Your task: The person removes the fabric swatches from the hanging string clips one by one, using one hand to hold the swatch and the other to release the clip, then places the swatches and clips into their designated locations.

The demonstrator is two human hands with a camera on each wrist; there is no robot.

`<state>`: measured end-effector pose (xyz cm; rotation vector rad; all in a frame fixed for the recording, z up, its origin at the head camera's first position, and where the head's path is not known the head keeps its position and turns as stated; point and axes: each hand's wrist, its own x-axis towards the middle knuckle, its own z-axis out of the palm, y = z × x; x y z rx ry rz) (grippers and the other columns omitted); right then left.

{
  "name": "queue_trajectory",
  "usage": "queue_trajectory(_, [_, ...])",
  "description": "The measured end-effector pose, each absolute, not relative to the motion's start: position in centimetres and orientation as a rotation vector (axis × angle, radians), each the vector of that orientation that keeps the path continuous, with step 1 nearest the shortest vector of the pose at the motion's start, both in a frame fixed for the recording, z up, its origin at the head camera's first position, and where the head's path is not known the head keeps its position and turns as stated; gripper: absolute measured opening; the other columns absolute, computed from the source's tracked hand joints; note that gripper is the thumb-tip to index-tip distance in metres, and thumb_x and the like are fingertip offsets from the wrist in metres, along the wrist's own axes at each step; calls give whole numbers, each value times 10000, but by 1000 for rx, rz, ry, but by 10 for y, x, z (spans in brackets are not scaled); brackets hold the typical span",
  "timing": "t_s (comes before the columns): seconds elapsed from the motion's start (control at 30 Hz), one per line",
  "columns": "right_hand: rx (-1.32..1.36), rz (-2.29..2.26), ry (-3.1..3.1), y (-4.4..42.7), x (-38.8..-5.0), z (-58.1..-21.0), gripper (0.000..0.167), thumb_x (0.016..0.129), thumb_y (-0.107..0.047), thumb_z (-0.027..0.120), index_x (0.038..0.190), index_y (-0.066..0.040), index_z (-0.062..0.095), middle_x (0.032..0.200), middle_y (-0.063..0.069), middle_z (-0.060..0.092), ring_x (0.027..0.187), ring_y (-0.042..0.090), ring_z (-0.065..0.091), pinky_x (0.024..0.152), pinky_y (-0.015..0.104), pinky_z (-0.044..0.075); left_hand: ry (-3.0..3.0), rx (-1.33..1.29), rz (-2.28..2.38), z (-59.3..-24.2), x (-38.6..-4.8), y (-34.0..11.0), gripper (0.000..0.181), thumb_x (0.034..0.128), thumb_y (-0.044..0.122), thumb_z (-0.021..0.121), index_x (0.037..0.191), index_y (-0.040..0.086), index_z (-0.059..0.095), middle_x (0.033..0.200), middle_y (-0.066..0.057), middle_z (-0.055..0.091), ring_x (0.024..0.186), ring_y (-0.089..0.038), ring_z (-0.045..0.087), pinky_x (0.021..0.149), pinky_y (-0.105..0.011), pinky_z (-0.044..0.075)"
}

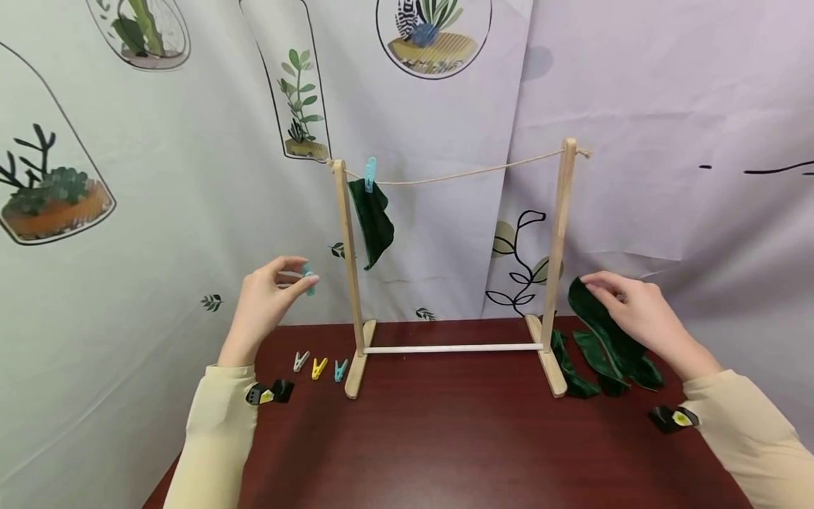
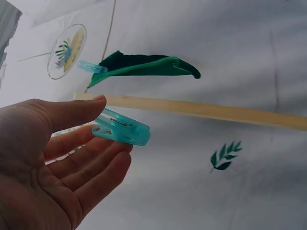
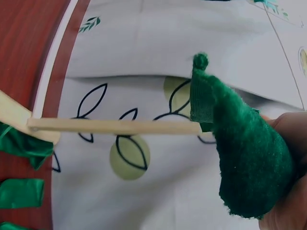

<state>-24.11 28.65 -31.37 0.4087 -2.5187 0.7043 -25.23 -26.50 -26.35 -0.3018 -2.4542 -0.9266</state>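
Note:
Between thumb and fingers my left hand (image 1: 270, 300) pinches a light-blue clothespin (image 2: 122, 128), to the left of the wooden rack's post. My right hand (image 1: 636, 311) pinches a dark green velvet cloth (image 3: 254, 158) near its upper end; the cloth hangs down at the right of the rack. Another green cloth (image 1: 374, 223) hangs at the left end of the rack's string (image 1: 458, 177), under a blue clothespin (image 1: 370, 174). On the table below lie several more green cloths (image 1: 575, 375), partly behind the right post (image 1: 559, 240).
White, yellow (image 1: 319, 368) and blue (image 1: 340, 371) clothespins lie in a row on the dark red table (image 1: 445, 438), left of the rack's left foot (image 1: 360, 360). A white bar (image 1: 451, 348) joins the two feet. A printed curtain (image 1: 191, 177) hangs behind.

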Motion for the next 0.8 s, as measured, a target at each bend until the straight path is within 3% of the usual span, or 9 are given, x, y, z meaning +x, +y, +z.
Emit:
queue_trajectory(0.17, [366, 711, -2519, 301, -229, -329, 272, 1054, -201, 557, 1259, -68, 677, 1158, 270, 681, 904, 445, 664, 604, 397, 429, -2493, -282, -897, -284, -252, -274, 471, 978, 376, 677, 1309, 44, 630, 1166, -181, 678, 1053, -392, 673, 839, -563, 545])
queue_trajectory(0.37, [321, 724, -2549, 323, -216, -346, 286, 1058, -220, 550, 1275, -69, 658, 1211, 302, 648, 983, 546, 637, 681, 585, 496, -2506, -249, -925, -305, -251, -284, 497, 977, 393, 674, 1317, 34, 621, 1187, -207, 662, 1054, -411, 671, 797, -548, 566])
queue_trajectory(0.47, [298, 715, -2571, 336, -210, -355, 282, 1055, -220, 554, 1269, -68, 658, 1199, 311, 646, 982, 557, 627, 629, 501, 488, -2505, -217, -951, -316, -251, -290, 487, 976, 370, 681, 1321, 32, 619, 1173, -209, 667, 1048, -408, 675, 794, -536, 568])
queue_trajectory(0.6, [282, 689, -2606, 350, -203, -368, 267, 1051, -205, 563, 1252, -58, 659, 1167, 328, 642, 925, 530, 627, 576, 349, 380, -2523, -179, -942, -330, -251, -297, 497, 971, 391, 684, 1316, 38, 625, 1145, -198, 683, 1025, -384, 689, 805, -531, 563])
queue_trajectory(0.8, [223, 657, -2701, 362, -193, -389, 281, 1055, -202, 558, 1252, -21, 644, 1206, 374, 603, 920, 548, 619, 552, 384, 418, -2568, -168, -896, -349, -250, -303, 510, 971, 370, 689, 1311, -5, 626, 1120, -209, 692, 1015, -380, 687, 828, -547, 553])
